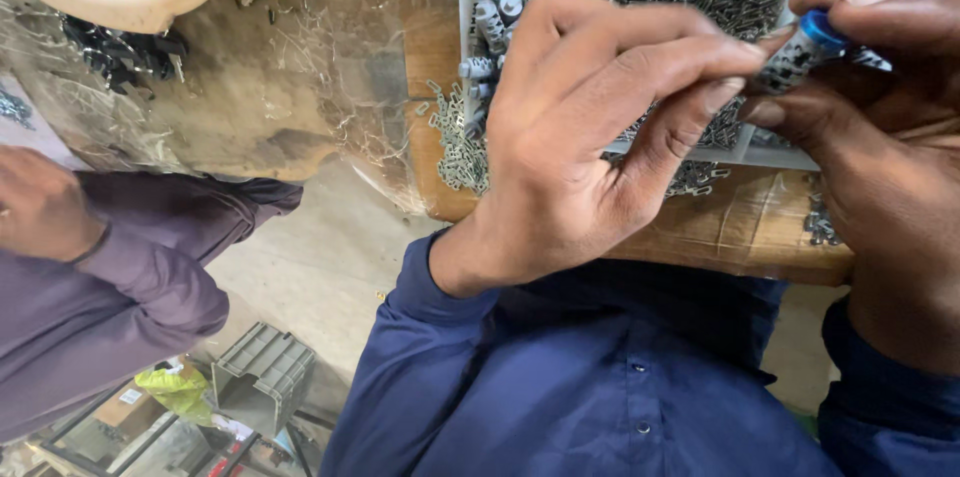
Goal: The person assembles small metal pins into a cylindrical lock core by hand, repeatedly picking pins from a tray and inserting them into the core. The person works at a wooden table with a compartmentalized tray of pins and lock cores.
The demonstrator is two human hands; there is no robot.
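Blue-capped cylinder (805,49) — pinched between both hands.

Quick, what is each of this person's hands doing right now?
Left hand: fingertips pinched on the small blue-capped metal part.
Right hand: closed around the same part.

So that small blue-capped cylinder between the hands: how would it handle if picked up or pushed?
The cylinder looks stiff and light: fingertips of both hands pinch it without strain. Its round body would probably roll if laid on the bench. Its shiny printed wrap may be a little slippery.
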